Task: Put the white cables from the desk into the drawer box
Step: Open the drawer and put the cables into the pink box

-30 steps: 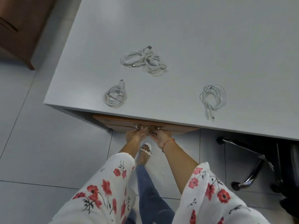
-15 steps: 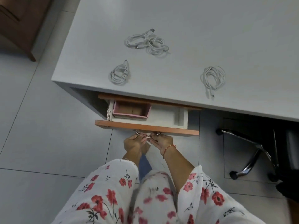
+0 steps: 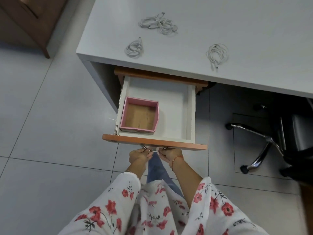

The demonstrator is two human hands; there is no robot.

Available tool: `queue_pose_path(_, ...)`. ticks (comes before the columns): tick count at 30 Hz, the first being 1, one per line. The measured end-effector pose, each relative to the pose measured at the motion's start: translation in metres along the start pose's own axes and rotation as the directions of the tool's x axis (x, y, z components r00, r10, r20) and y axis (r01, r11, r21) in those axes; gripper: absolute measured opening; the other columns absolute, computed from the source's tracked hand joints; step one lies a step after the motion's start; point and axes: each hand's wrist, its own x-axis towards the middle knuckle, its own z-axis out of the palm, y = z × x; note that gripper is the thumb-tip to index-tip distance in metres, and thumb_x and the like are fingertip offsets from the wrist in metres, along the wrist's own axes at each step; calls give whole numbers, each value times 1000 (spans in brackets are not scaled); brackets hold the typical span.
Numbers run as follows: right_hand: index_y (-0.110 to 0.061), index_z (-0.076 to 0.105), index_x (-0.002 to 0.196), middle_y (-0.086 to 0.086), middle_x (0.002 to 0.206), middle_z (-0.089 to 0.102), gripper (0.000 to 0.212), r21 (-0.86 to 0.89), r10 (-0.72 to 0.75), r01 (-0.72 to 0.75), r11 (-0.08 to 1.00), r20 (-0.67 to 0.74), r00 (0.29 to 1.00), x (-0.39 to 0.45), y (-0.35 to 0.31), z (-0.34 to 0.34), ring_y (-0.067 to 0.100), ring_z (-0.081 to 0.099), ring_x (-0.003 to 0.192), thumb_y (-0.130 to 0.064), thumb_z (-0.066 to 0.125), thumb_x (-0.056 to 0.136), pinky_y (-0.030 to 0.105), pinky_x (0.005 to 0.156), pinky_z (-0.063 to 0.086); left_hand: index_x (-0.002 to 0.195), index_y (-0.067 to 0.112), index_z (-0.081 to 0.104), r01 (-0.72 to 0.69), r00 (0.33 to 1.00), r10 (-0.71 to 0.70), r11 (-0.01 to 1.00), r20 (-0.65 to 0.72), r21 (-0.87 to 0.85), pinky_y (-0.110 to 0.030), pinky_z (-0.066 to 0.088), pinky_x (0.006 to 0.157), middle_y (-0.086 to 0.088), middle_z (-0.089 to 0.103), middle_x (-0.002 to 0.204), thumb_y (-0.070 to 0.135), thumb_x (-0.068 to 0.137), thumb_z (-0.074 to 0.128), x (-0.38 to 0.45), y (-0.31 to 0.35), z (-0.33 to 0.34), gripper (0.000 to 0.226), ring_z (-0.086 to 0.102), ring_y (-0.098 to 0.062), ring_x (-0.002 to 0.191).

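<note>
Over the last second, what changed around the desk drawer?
The orange-fronted drawer slid fully out toward the person, uncovering the empty pink cardboard box. Left hand and right hand kept gripping the metal handle. The white coiled cables stayed on the desk.

You wear white sleeves [image 3: 118, 207] printed with red flowers, blue jeans [image 3: 158, 168], and a thin red-orange bracelet [image 3: 176, 159] at your right wrist.

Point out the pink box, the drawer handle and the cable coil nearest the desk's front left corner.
pink box [image 3: 156, 103]: head view, far rim.
drawer handle [image 3: 153, 150]: head view, bar between the hands.
cable coil [image 3: 134, 49]: head view, loops.
</note>
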Motion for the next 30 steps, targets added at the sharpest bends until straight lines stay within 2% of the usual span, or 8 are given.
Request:
queue_pose_path(3,-10,57,76,7,86,60,21,-340,-35,66,938,95,995,-23,-8,-8,20,63,81,7,58,88,20,58,59,86,-7,57,-5,996,-11,984,89,178,-23,49,45,-23,59,86,-11,91,53,-14,7,-11,8,55,-24,58)
queue_pose_path(7,4,72,89,21,90,75,17,-642,-114,160,750,113,987,-48,-44,-9,30,74,89,1,75,72,39,84,61,108,-14,62,-119,944,-23,905,328,407,-22,59,65,-27,68,106,-3,86,65,-35,32,-17,24,69,-23,73)
queue_pose_path(12,12,72,97,21,95,75,25,-532,-303,324,782,129,944,-75,-131,17,28,73,87,-3,77,77,40,90,59,119,-13,57,-309,871,131,896,474,318,-36,55,91,-30,63,122,0,86,65,-59,114,6,36,65,-38,107)
queue_pose_path(15,12,73,92,27,99,74,19,-456,-543,490,743,17,840,-84,-189,31,30,71,84,0,70,78,47,90,58,117,-18,56,-491,817,360,844,450,217,-24,61,65,-33,63,117,-5,87,61,-64,174,32,32,69,-31,81)
queue_pose_path(17,4,76,86,26,95,74,15,-468,-665,563,681,-74,743,-86,-223,36,31,71,86,-4,66,80,39,75,59,114,-18,58,-583,782,482,791,396,188,-20,60,59,-34,64,113,-5,88,60,-64,211,50,29,68,-33,80)
queue_pose_path(20,-1,76,90,23,97,75,16,-463,-772,633,620,-214,599,-80,-268,38,32,69,98,-11,64,87,24,68,43,107,-7,68,-722,687,687,609,237,328,-31,62,73,-25,72,107,6,87,66,-55,256,77,24,70,-31,85)
queue_pose_path(24,-2,67,115,23,116,68,25,-418,-750,626,658,-431,501,-56,-326,34,37,62,109,-12,59,93,36,87,50,102,4,73,-711,499,865,374,53,595,-36,51,88,-17,71,111,11,87,66,-38,305,109,18,66,-33,101)
queue_pose_path(30,4,45,132,28,138,39,42,-497,-618,369,785,-583,528,-18,-363,17,41,33,130,-15,56,96,52,101,39,124,8,60,-550,573,810,267,125,791,-42,51,92,-20,63,123,10,86,68,-12,326,134,39,58,-36,113)
